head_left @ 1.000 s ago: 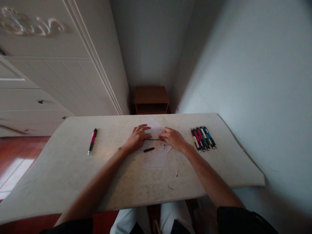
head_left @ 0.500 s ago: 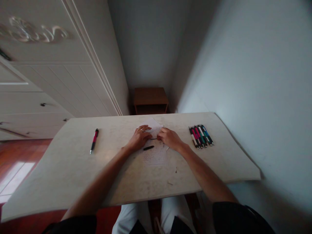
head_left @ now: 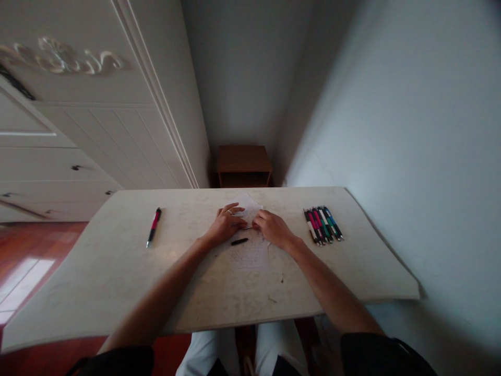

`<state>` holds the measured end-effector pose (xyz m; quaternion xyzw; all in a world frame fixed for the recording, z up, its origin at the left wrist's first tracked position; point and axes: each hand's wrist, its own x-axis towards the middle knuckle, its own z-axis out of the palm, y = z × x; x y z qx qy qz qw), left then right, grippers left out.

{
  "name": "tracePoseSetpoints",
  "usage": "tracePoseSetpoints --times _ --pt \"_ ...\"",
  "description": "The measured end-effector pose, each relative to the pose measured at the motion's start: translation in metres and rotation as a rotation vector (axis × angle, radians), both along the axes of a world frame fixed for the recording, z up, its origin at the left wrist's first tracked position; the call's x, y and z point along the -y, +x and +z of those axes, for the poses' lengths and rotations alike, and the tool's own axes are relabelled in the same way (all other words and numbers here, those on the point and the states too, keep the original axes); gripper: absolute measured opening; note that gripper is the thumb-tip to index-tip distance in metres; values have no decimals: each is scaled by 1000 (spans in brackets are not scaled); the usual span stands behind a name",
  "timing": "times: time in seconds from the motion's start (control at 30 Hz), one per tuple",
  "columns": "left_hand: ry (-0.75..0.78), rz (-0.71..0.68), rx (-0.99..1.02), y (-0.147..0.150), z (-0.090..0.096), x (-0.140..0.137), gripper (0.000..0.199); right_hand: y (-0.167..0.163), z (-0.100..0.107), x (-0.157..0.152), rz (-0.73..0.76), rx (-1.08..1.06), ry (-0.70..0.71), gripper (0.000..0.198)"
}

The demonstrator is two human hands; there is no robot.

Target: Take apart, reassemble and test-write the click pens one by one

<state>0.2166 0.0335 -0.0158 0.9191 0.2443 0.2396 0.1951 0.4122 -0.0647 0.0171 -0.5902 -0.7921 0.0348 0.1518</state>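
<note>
Over sheets of paper with handwriting [head_left: 248, 259], both of my hands meet near the table's middle. My left hand [head_left: 227, 224] has a ring on it; its thumb and finger pinch one end of a thin dark rod [head_left: 248, 228], while the other fingers stretch over the paper. At the rod's other end, my right hand [head_left: 272, 225] is closed, fingertips together. The rod's ends are hidden by the fingers, and its kind cannot be made out. Just below the left fingertips lies a short black tube [head_left: 239, 241], like part of a pen.
On the white table [head_left: 188, 292], a red and black pen [head_left: 154, 227] lies to the left. Several pens [head_left: 323, 224] form a row at the right. Small brown scraps [head_left: 272, 299] lie near the front edge. A white cabinet [head_left: 97, 130] and a brown shelf [head_left: 245, 159] stand beyond.
The view has shifted slightly, so the table sits a little lower. Both hands stay at the same spot around the thin dark rod, with only slight finger movement.
</note>
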Motion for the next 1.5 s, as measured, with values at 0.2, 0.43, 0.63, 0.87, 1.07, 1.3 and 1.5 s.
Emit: tracePoseSetpoints --times 0.2,0.43,0.63,0.87,1.07,1.3,1.5 --pt "16 10 98 0 2 -2 10 8 -1 3 -20 -160 62 14" --pt "-60 139 388 -6 16 8 20 24 -8 -1 -112 -364 177 15" --pt "-340 258 561 -6 25 25 25 29 -6 -1 -175 -414 260 18" --pt "-670 270 711 -6 28 21 33 32 -11 1 -203 -502 200 20" --pt "-778 261 676 -6 21 12 33 32 -13 -1 -106 -513 180 21" --pt "-762 208 586 -5 23 16 34 27 -13 -1 -68 -459 288 21" --pt "-745 170 541 -3 23 21 32 18 -16 -1 -45 -440 387 18"
